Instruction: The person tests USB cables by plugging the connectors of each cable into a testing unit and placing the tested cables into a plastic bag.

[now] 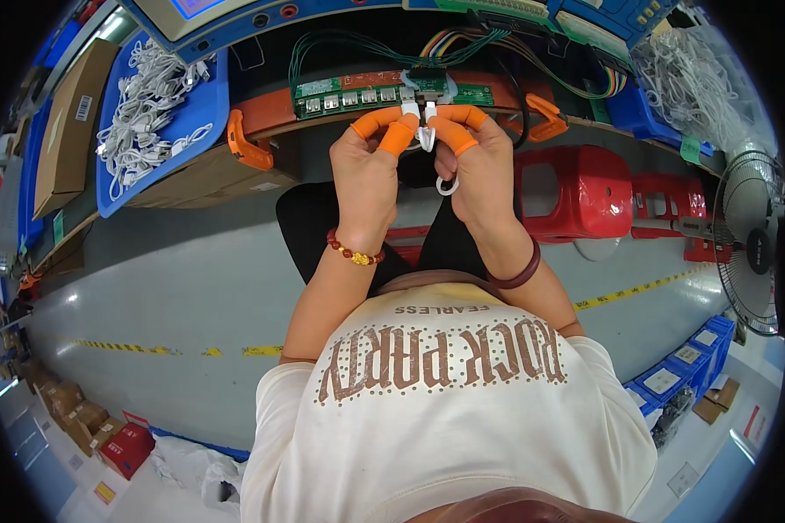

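Note:
My left hand [364, 170] pinches one white plug of a short white USB cable [426, 139] between orange-covered fingertips. The other plug is in the fingers of my right hand [485, 170], which also wear orange finger cots. Both plugs meet the near edge of a green circuit board [330, 102] with a row of metal USB ports; how deep they sit I cannot tell. Part of the cable hangs in a loop below my right fingers. The board is fixed along an orange-red bar [279, 109] at the bench edge.
A blue tray [112, 196] heaped with white cables stands left, beside a cardboard box [74, 126]. More bagged white cables [693, 83] lie right. Wires [358, 44] run from the board to a blue instrument [227, 26]. A red stool [580, 192] and a fan [754, 244] stand right.

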Demonstrator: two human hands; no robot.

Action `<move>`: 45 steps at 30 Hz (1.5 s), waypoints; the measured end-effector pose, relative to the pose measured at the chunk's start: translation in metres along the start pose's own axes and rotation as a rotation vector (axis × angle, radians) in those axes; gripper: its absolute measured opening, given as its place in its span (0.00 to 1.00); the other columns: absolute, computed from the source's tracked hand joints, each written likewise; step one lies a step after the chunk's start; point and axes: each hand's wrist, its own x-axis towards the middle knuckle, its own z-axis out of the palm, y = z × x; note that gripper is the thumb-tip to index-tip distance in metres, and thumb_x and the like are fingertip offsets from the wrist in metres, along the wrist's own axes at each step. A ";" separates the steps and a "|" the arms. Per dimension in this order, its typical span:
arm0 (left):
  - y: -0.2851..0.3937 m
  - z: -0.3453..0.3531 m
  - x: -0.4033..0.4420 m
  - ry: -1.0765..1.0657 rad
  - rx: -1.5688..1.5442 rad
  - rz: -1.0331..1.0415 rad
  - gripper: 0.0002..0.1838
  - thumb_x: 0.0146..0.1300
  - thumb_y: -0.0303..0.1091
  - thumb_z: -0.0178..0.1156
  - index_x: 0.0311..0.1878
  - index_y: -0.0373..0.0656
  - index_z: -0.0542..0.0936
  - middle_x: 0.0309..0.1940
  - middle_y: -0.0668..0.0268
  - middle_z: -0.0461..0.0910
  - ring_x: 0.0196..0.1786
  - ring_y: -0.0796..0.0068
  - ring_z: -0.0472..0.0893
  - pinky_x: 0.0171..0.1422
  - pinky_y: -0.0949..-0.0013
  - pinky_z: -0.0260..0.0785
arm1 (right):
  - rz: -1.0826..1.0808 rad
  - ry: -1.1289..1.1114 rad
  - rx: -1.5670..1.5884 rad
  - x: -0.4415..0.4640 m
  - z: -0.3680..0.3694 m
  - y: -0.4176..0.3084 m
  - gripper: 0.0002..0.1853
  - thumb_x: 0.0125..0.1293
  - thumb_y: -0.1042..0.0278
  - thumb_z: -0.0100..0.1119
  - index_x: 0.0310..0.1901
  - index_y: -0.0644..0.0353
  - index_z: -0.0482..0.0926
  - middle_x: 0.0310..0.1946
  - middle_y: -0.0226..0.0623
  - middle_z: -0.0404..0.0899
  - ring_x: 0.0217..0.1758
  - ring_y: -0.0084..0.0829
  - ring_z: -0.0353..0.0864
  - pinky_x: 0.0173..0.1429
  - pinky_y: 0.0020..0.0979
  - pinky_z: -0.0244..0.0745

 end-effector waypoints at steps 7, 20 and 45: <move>0.001 0.001 -0.001 -0.004 -0.025 -0.008 0.09 0.56 0.22 0.61 0.41 0.35 0.80 0.33 0.67 0.80 0.35 0.83 0.76 0.40 0.80 0.66 | -0.027 0.026 0.090 -0.002 0.002 0.008 0.05 0.61 0.76 0.58 0.39 0.63 0.77 0.21 0.25 0.70 0.16 0.13 0.58 0.21 0.18 0.53; 0.000 -0.002 0.001 -0.006 -0.015 -0.022 0.08 0.57 0.21 0.61 0.41 0.35 0.80 0.33 0.67 0.80 0.34 0.83 0.76 0.39 0.80 0.66 | 0.018 -0.058 0.067 0.005 -0.003 0.013 0.04 0.64 0.71 0.57 0.37 0.60 0.77 0.20 0.22 0.70 0.16 0.11 0.56 0.20 0.15 0.51; -0.004 -0.009 0.002 -0.072 0.092 -0.021 0.08 0.59 0.25 0.60 0.42 0.35 0.78 0.31 0.68 0.79 0.33 0.85 0.75 0.38 0.80 0.67 | 0.036 0.032 0.054 0.005 0.009 0.006 0.05 0.61 0.71 0.59 0.34 0.62 0.77 0.18 0.25 0.70 0.13 0.13 0.59 0.16 0.17 0.52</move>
